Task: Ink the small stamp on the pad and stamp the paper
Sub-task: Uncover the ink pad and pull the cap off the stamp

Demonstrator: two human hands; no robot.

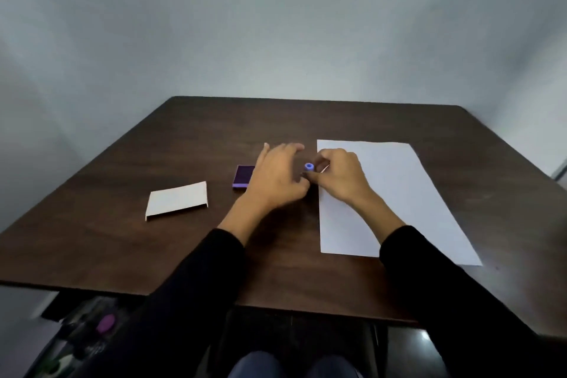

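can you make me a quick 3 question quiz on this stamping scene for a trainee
1. True or false: the ink pad lies on the paper.
2. Which hand pinches the small stamp? A left hand B right hand
3. Fill in: the white card sleeve lies to the ___ of the ink pad.

Key
1. False: it sits on the bare table, left of the sheet.
2. B, as far as the blur shows; the left hand is spread open beside it.
3. left

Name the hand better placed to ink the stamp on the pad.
Right. The right hand already pinches the small stamp; the left hand is open, partly covering the ink pad.
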